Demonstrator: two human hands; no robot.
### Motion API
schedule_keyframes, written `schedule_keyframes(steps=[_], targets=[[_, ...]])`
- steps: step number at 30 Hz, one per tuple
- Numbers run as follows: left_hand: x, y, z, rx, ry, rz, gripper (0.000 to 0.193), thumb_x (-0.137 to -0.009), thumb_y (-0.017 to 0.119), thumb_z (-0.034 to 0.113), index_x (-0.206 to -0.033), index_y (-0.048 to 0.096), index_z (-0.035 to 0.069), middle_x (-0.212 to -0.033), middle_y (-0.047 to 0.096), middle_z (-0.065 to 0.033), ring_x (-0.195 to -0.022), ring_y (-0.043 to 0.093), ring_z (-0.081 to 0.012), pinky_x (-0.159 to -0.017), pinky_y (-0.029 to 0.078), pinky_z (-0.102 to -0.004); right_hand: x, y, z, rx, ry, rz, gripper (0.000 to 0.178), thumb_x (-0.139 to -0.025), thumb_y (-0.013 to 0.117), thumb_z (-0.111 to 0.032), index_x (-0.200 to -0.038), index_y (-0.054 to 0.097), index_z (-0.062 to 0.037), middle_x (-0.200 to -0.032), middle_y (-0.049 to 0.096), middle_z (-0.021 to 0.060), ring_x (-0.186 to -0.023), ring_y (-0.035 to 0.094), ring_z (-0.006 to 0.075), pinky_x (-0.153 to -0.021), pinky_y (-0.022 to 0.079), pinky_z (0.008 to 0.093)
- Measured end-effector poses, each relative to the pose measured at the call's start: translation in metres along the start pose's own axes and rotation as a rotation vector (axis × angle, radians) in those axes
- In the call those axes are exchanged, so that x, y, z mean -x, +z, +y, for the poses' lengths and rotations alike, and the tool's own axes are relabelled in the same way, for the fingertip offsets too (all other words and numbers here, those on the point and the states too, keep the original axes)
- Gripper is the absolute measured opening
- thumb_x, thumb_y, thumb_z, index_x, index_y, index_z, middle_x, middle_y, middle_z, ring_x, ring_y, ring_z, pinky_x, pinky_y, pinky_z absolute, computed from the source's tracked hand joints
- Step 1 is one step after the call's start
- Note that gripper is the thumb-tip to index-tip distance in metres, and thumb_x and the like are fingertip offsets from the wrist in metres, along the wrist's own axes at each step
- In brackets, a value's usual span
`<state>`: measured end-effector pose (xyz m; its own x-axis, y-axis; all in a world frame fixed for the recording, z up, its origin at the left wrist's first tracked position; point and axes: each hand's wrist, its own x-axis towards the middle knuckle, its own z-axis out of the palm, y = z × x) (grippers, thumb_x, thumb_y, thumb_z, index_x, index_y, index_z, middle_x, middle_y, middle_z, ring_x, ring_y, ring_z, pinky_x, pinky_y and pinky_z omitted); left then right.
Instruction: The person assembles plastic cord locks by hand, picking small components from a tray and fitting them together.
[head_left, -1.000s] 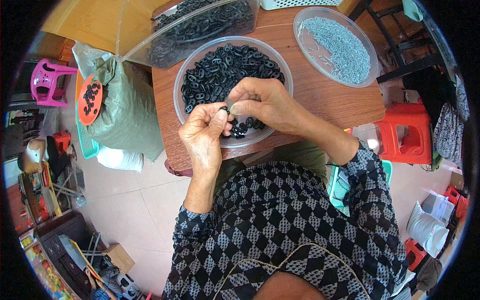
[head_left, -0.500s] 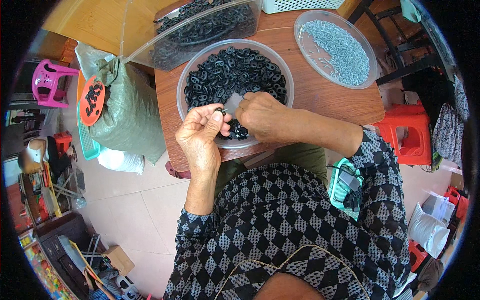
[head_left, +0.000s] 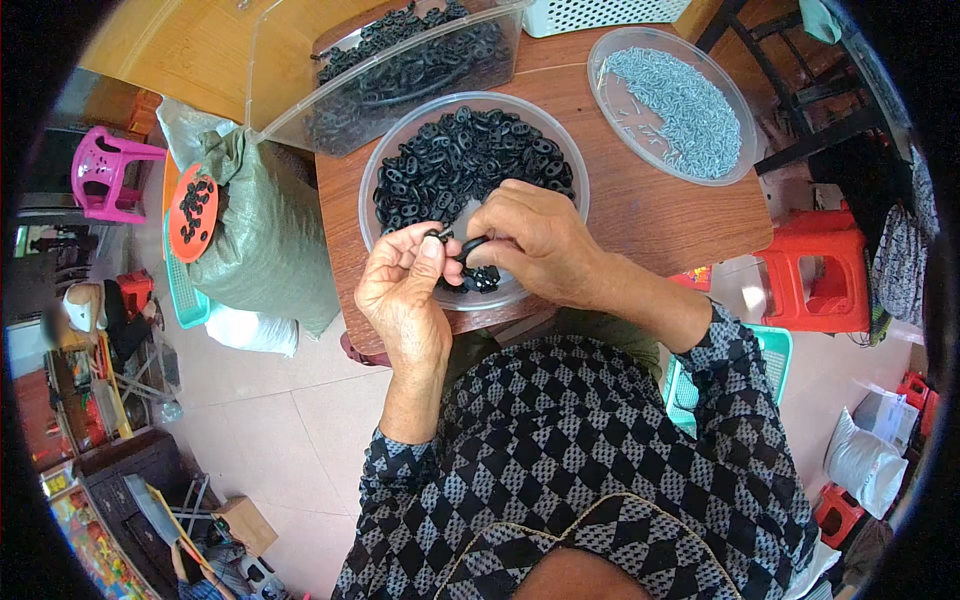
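Over the near side of a round clear bowl [head_left: 367,188], my left hand [head_left: 405,295] pinches a small black part [head_left: 434,235] between thumb and fingers. A bit of metal shows at that part, largely hidden by the fingertips. My right hand [head_left: 548,245] grips a black oval piece [head_left: 472,246] right beside it, touching or nearly touching the left fingers. Many black plastic pieces with two holes [head_left: 470,150] fill the bowl's far side, and a smaller pile of black parts [head_left: 482,280] lies under my hands.
A round clear tray [head_left: 625,125] of silvery metal pins [head_left: 690,110] sits at the table's far right. Behind the bowl stands a clear bin [head_left: 290,105] of black parts. Left of the wooden table [head_left: 640,225] are a full sack [head_left: 270,230] and an orange plate [head_left: 205,232]; a red stool [head_left: 815,270] stands right.
My right hand has lifted from among the bowl's pieces and now holds a black oval piece at my left fingers. My left hand keeps its pinch, and the view has shifted slightly.
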<state>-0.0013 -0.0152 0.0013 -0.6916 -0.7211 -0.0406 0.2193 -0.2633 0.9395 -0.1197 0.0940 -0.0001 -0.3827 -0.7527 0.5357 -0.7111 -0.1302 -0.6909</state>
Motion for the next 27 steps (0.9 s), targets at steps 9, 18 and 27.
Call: schedule_keyframes(steps=[9,18,27], targets=[[0.002,0.005,0.003,0.017,0.016,0.029,0.012,-0.088,0.06,0.004,-0.096,0.058,-0.005,-0.079,0.065,-0.0127,-0.061,0.06,-0.0118,-0.053,0.048,-0.0216,0.008,0.007,0.002,-0.076,0.01,0.103,0.015,-0.073,0.068,-0.004,-0.088,0.063,-0.0006,-0.077,0.06,0.0067,-0.07,0.057,0.0188,-0.063,0.045,0.0311],[0.004,0.008,0.005,0.022,0.017,0.029,0.012,-0.088,0.059,0.004,-0.097,0.057,-0.005,-0.079,0.065,-0.0126,-0.061,0.06,-0.0116,-0.052,0.048,-0.0214,0.003,0.007,-0.005,-0.785,0.64,0.159,0.016,-0.079,0.065,-0.003,-0.094,0.065,0.0016,-0.078,0.066,0.0011,-0.07,0.057,0.0036,-0.061,0.047,0.0201],[0.003,0.005,0.002,0.041,0.038,0.038,0.013,-0.088,0.059,0.003,-0.098,0.057,-0.005,-0.08,0.065,-0.0119,-0.062,0.06,-0.0113,-0.053,0.048,-0.0206,0.008,0.011,-0.004,-0.648,0.586,0.102,0.019,-0.083,0.063,-0.001,-0.102,0.064,0.0015,-0.09,0.066,0.0042,-0.08,0.061,0.0078,-0.073,0.051,0.0214]])
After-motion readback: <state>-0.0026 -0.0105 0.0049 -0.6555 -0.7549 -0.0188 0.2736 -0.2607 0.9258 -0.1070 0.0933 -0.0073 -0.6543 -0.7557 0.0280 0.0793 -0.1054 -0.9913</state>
